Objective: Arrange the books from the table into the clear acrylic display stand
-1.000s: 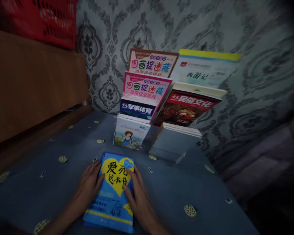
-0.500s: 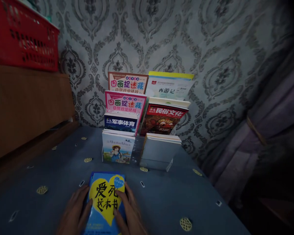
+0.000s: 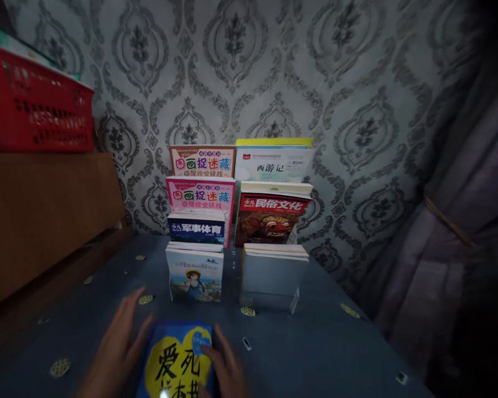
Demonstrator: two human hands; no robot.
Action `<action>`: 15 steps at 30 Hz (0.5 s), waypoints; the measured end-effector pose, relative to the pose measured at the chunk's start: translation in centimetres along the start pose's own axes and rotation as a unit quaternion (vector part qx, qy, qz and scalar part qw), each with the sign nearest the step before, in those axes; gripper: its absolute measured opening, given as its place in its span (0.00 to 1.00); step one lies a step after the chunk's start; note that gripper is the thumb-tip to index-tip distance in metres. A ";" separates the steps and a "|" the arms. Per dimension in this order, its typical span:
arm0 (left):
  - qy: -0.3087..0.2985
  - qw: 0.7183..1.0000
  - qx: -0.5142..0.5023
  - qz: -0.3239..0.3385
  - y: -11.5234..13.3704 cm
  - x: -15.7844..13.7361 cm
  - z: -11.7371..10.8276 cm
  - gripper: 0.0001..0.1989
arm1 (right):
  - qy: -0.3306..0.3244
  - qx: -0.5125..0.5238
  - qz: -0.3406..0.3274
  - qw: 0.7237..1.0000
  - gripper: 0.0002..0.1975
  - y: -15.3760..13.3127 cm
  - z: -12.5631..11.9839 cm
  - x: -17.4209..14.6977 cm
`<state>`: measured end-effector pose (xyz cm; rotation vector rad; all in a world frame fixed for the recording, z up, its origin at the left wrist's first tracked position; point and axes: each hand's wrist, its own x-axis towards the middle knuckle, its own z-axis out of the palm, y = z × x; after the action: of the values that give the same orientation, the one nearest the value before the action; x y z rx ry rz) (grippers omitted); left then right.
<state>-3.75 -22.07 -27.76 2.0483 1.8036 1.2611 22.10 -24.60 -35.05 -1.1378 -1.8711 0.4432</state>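
Observation:
A blue book (image 3: 176,356) with a yellow heart and black characters on its cover lies on the table at the bottom of the view. Another blue edge shows behind its top, so it may be a stack. My left hand (image 3: 118,348) is open beside the left side of the book, fingers stretched forward and slightly blurred. At the right edge, my right hand (image 3: 226,362) grips the book, thumb over the cover and fingers along the side. The lower parts of the book and both hands run out of the frame.
A clear stepped rack (image 3: 269,304) holds several upright books, among them a white one with a girl (image 3: 195,282) and a red one with a mask (image 3: 269,221). A red basket (image 3: 37,121) stands on a wooden cabinet (image 3: 50,215) at left. A curtain (image 3: 427,287) hangs at right.
My left hand has come off the left side of the book and its fingers have opened. My right hand remains at the right edge. The camera view has tilted up, so everything sits lower.

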 end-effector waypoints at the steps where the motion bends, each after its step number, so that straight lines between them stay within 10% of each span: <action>1: 0.027 0.999 -0.015 0.010 1.5 2.3 -0.5 0.28 | 0.007 0.003 -0.012 1.000 0.21 -0.5 -1.2 1.4; 7: 0.057 0.985 -0.157 0.033 8.2 12.8 -1.0 0.35 | 0.130 0.074 -0.050 0.988 0.29 -4.8 -6.2 11.9; 15: 0.004 0.975 -0.221 0.013 10.2 16.0 1.1 0.32 | 0.188 0.166 -0.011 0.968 0.35 -4.0 -3.8 17.9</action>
<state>3.62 -10.50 -14.64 1.8209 1.3423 1.5139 19.60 -12.03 -21.41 -0.9004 -1.4166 0.4700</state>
